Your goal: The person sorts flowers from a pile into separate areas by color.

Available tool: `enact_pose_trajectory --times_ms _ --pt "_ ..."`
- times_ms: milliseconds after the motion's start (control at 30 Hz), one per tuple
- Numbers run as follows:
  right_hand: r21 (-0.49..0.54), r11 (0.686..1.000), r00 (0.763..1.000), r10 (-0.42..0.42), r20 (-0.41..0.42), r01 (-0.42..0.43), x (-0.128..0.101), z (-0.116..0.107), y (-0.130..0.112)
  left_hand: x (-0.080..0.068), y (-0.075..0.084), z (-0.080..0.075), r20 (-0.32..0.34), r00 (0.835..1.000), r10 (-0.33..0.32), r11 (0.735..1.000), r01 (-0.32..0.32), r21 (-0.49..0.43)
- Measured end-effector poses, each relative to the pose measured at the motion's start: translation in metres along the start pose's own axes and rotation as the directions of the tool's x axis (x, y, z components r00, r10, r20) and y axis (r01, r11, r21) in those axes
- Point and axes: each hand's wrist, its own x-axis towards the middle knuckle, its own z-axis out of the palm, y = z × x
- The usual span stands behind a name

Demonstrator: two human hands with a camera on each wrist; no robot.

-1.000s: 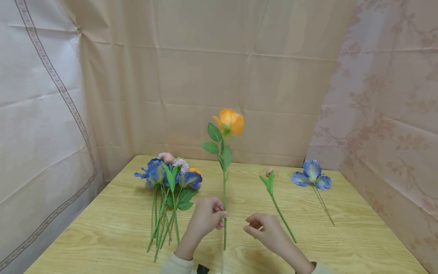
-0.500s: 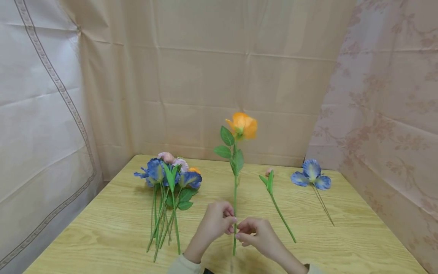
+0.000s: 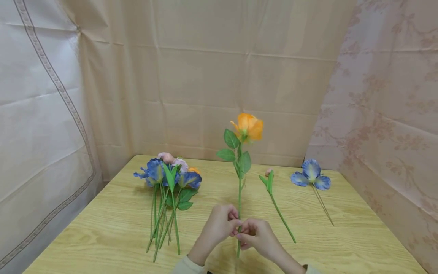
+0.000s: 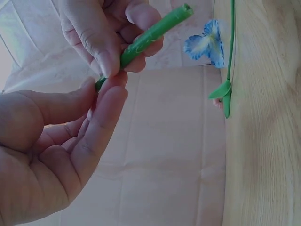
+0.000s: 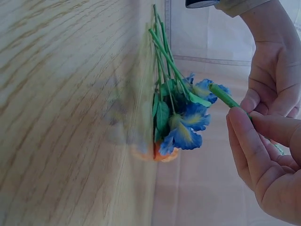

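Observation:
An orange rose (image 3: 249, 127) with green leaves stands upright above the table, held by its stem between my two hands. My left hand (image 3: 220, 224) pinches the stem between thumb and fingers. Just below it, thumb and fingertips of my right hand (image 3: 261, 236) pinch the same stem. The left wrist view shows the cut end of the green stem (image 4: 157, 35) sticking out past both hands. In the right wrist view, that stem end (image 5: 221, 94) points away from the right fingertips.
At the left of the wooden table (image 3: 113, 228) lies a pile of flowers with blue irises (image 3: 155, 169), pink blooms (image 3: 167, 158) and crossing stems. Right of my hands lie a pink-budded flower (image 3: 280, 211) and a single blue iris (image 3: 311, 173). A beige curtain (image 3: 202, 76) hangs behind.
My left hand has carried the rose to the right and slightly down. My right hand, apart from the stem one second ago, has come in and taken hold of it.

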Motion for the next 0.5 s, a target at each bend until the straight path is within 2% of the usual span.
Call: enact_pose_trajectory --times_ms 233,367,500 --pt "0.014 0.999 0.999 0.047 0.001 -0.047 0.003 -0.003 0.005 -0.001 -0.002 0.001 -0.014 1.000 0.008 0.995 -0.007 0.097" --pt "-0.008 0.998 0.998 0.066 -0.005 -0.066 0.007 -0.006 0.008 -0.001 -0.004 0.001 -0.044 0.999 0.023 0.989 -0.016 0.150" --pt "-0.042 0.996 0.997 0.080 0.002 -0.079 0.012 -0.009 0.014 -0.001 -0.005 0.000 -0.056 0.998 0.030 0.986 -0.020 0.166"
